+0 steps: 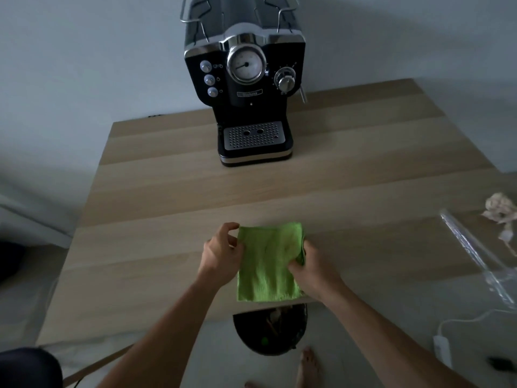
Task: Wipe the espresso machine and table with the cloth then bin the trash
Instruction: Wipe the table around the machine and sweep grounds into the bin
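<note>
1. Landmark: the machine point(246, 88), black with chrome trim, stands upright at the far side of the table point(167, 191). Its dial and drip grille face me.
2. Cloth point(267, 264): green, folded to a rectangle. It lies flat on the table, straight in front of the machine and well apart from it, and its near end reaches the table's near edge.
3. My left hand point(221, 256): at the cloth's left edge. The fingers are curled, and the thumb and forefinger close on the upper left corner.
4. My right hand point(310, 271): on the cloth's right edge. The fingers are curled over the folded layers and grasp them.
5. Trash point(500, 211): a crumpled pale wad on the table, in front of the machine and far to its right.
6. Wrapper point(470, 247): clear plastic, just beside the wad on its near side.
7. Bin point(270, 329): black and round, on the floor in line with the machine. It sits partly under the table's near edge, directly below the cloth, and holds some refuse.
8. Foot point(307, 365): bare, on the floor just beside the bin.
</note>
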Tool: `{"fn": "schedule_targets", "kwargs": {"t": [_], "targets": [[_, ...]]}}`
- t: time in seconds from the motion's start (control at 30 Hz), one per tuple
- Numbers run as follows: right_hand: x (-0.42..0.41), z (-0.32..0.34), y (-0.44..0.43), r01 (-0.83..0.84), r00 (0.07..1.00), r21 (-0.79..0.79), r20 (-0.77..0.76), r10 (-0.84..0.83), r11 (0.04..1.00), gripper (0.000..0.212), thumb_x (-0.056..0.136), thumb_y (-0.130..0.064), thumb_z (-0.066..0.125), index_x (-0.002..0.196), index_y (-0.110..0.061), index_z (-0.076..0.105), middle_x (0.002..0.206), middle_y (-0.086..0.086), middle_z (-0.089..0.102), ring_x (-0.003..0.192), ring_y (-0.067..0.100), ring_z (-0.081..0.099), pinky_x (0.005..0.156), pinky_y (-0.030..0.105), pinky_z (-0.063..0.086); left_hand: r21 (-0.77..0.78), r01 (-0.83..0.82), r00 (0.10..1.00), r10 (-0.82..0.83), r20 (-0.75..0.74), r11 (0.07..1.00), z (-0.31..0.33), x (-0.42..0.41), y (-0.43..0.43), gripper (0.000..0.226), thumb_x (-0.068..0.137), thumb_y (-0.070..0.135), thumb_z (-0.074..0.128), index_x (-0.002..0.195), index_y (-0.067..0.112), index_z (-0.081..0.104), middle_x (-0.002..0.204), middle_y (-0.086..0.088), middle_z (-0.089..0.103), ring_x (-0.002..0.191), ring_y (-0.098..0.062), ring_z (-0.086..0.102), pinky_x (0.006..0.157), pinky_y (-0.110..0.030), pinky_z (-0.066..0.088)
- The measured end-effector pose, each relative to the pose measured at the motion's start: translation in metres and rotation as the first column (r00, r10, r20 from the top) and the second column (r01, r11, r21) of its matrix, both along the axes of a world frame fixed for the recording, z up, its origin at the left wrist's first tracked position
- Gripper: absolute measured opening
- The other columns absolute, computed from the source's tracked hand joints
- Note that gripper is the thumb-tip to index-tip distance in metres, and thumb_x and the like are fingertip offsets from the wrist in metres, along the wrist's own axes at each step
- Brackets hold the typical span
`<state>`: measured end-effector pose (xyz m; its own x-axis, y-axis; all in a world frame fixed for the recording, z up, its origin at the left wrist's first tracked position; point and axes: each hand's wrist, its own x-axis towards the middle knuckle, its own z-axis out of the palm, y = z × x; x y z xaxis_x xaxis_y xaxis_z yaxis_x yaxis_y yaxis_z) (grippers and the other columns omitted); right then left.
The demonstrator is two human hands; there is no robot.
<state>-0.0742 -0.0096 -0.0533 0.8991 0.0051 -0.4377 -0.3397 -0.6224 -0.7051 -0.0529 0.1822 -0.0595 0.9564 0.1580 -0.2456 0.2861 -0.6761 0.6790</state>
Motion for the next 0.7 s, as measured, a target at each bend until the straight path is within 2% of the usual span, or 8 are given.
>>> {"fn": "schedule_targets", "kwargs": {"t": [0.1, 0.17, 0.23, 0.3, 0.4, 0.47, 0.57, 0.7], "targets": [[0.000, 0.001, -0.008, -0.055, 0.997, -0.152, 0.044, 0.062, 0.987, 0.042, 0.085, -0.022, 0.056, 0.126, -0.020, 0.046, 0.105, 0.005, 0.063, 0.095, 0.027, 0.061, 0.074, 0.030, 0.047, 0.032, -0.007, 0.999, 0.006, 0.046, 0.999, -0.003, -0.009, -0.002, 0.041, 0.092, 0.011, 0.054, 0.133, 0.013, 0.049, 0.099, -0.009, 0.067, 0.081, -0.020, 0.063, 0.070, -0.031, 0.052], [-0.005, 0.000, -0.015, -0.085, 0.988, -0.255, 0.107, 0.115, 0.963, 0.061, 0.085, -0.023, 0.057, 0.140, -0.017, 0.032, 0.116, 0.009, 0.060, 0.101, 0.029, 0.059, 0.082, 0.037, 0.050, 0.106, 0.019, 0.986, -0.036, 0.162, 0.994, -0.005, -0.017, -0.003, 0.048, 0.092, 0.017, 0.054, 0.137, 0.011, 0.042, 0.112, -0.014, 0.063, 0.092, -0.025, 0.063, 0.072, -0.037, 0.054], [-0.010, 0.000, -0.019, -0.135, 0.938, -0.408, 0.241, 0.250, 0.903, 0.076, 0.082, -0.029, 0.063, 0.146, -0.013, 0.024, 0.129, 0.012, 0.050, 0.111, 0.030, 0.052, 0.087, 0.039, 0.048, 0.262, 0.099, 0.954, -0.167, 0.250, 0.960, -0.006, -0.025, 0.000, 0.060, 0.088, 0.036, 0.051, 0.141, 0.011, 0.037, 0.126, -0.014, 0.055, 0.108, -0.028, 0.055, 0.083, -0.043, 0.050], [-0.007, -0.002, -0.022, -0.214, 0.820, -0.551, 0.347, 0.455, 0.807, 0.080, 0.080, -0.046, 0.059, 0.146, -0.013, 0.026, 0.140, 0.015, 0.042, 0.125, 0.034, 0.043, 0.094, 0.046, 0.044, 0.422, 0.241, 0.896, -0.367, 0.249, 0.874, -0.007, -0.031, 0.005, 0.068, 0.086, 0.048, 0.045, 0.144, 0.013, 0.035, 0.137, -0.008, 0.049, 0.120, -0.026, 0.048, 0.094, -0.043, 0.043], [0.005, -0.009, -0.030, -0.447, 0.691, -0.639, 0.199, 0.695, 0.627, 0.088, 0.077, -0.070, 0.027, 0.150, -0.024, 0.011, 0.158, 0.008, 0.007, 0.145, 0.030, 0.000, 0.112, 0.052, 0.011, 0.552, 0.463, 0.788, -0.607, 0.103, 0.694, -0.012, -0.037, 0.016, 0.080, 0.086, 0.064, 0.038, 0.147, 0.014, 0.032, 0.151, -0.004, 0.036, 0.138, -0.025, 0.035, 0.109, -0.046, 0.033], [0.011, -0.014, -0.039, -0.545, 0.643, -0.658, 0.070, 0.763, 0.520, 0.096, 0.072, -0.082, 0.017, 0.149, -0.029, -0.004, 0.158, 0.005, -0.012, 0.143, 0.027, -0.017, 0.110, 0.049, -0.009, 0.560, 0.552, 0.758, -0.652, -0.028, 0.618, -0.015, -0.037, 0.026, 0.092, 0.082, 0.077, 0.030, 0.152, 0.019, 0.018, 0.159, 0.001, 0.015, 0.146, -0.022, 0.016, 0.117, -0.047, 0.012], [0.011, -0.022, -0.050, -0.567, 0.630, -0.684, 0.000, 0.776, 0.460, 0.090, 0.071, -0.082, 0.011, 0.141, -0.034, -0.019, 0.155, 0.006, -0.022, 0.141, 0.027, -0.023, 0.106, 0.050, -0.017, 0.574, 0.590, 0.748, -0.653, -0.123, 0.568, -0.015, -0.037, 0.036, 0.101, 0.073, 0.088, 0.017, 0.151, 0.028, -0.005, 0.157, 0.009, -0.011, 0.145, -0.016, -0.008, 0.116, -0.043, -0.010], [0.004, -0.027, -0.050, -0.566, 0.638, -0.673, 0.009, 0.770, 0.477, 0.087, 0.079, -0.078, 0.021, 0.140, -0.034, -0.023, 0.154, 0.004, -0.027, 0.140, 0.026, -0.025, 0.109, 0.049, -0.016, 0.593, 0.592, 0.751, -0.640, -0.162, 0.545, -0.016, -0.041, 0.040, 0.099, 0.068, 0.091, 0.012, 0.145, 0.036, -0.019, 0.154, 0.012, -0.022, 0.143, -0.014, -0.018, 0.115, -0.044, -0.015]]}}
